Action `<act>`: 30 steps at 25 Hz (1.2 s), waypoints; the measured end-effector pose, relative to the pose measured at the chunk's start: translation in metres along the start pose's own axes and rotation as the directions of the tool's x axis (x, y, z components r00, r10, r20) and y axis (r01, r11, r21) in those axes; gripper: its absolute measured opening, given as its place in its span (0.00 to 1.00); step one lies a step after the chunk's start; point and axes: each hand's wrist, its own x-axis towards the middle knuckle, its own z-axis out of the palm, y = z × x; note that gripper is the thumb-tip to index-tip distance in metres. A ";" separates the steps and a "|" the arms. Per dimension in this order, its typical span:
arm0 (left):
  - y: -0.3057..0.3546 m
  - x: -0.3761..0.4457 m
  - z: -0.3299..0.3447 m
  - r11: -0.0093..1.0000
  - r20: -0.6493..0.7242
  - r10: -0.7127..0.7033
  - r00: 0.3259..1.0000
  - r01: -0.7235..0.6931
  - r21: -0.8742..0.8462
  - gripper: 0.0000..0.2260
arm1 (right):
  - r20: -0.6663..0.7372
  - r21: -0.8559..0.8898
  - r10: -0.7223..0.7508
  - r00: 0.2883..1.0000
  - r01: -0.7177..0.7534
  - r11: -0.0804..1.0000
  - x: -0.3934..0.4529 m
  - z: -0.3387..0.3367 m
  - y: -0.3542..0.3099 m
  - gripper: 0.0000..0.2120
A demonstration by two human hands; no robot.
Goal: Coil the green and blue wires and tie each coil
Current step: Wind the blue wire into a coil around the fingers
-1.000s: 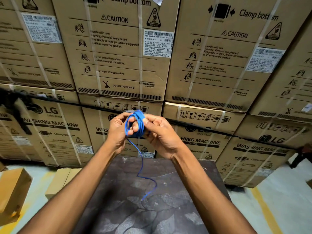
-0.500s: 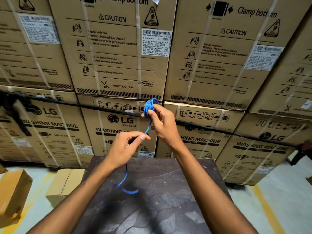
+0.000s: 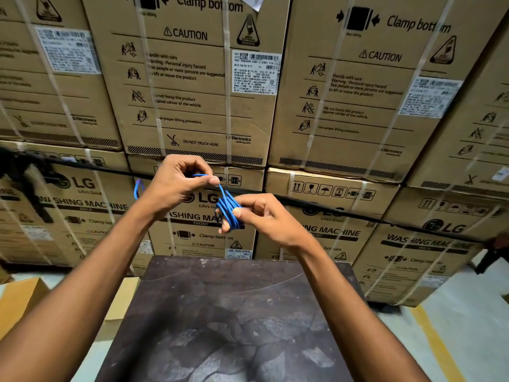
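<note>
Two hands raised over dark mottled table [image 3: 220,321], right hand [image 3: 264,216] gripped blue wire [image 3: 228,210] coil, left hand [image 3: 176,183] pinched its strand at ten o'clock, stacked washing-machine cartons [image 3: 192,86] behind.

Warehouse corner walled in by stacked washing-machine cartons.

Large brown cardboard cartons [image 3: 192,86] bound with pale plastic straps stand in two tiers, printed with caution pictograms, "Clamp bottom" and "WASHING MACHINE". A dark, scuffed table top [image 3: 228,321] with a leaf-like pattern stands in front of them. Smaller plain boxes [image 3: 24,301] sit on the pale concrete floor [image 3: 468,312] at left; a yellow painted line [image 3: 438,346] runs at right.
</note>
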 end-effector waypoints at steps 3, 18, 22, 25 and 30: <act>-0.021 -0.009 0.016 0.923 -0.045 -0.139 0.989 0.114 -0.367 0.10 | -0.099 0.169 -0.088 0.991 0.104 0.980 0.006 0.002 -0.009 0.12; -0.010 -0.083 0.063 0.834 0.096 0.048 0.994 -0.093 0.545 0.10 | -0.438 -0.294 -0.229 0.869 0.102 0.950 0.030 0.005 0.016 0.09; 0.018 -0.074 0.027 0.723 0.182 0.113 0.977 -0.206 0.659 0.09 | -0.380 -0.575 -0.231 0.896 -0.034 0.817 0.020 -0.001 0.031 0.08; 0.026 -0.054 0.007 0.779 0.235 0.127 0.964 -0.243 0.578 0.09 | -0.241 -0.615 -0.158 0.957 -0.025 0.788 0.009 0.002 0.034 0.07; 0.014 -0.013 -0.011 0.982 0.161 0.081 0.984 -0.106 0.153 0.08 | -0.078 -0.141 -0.051 0.996 0.040 0.989 -0.001 0.009 0.007 0.10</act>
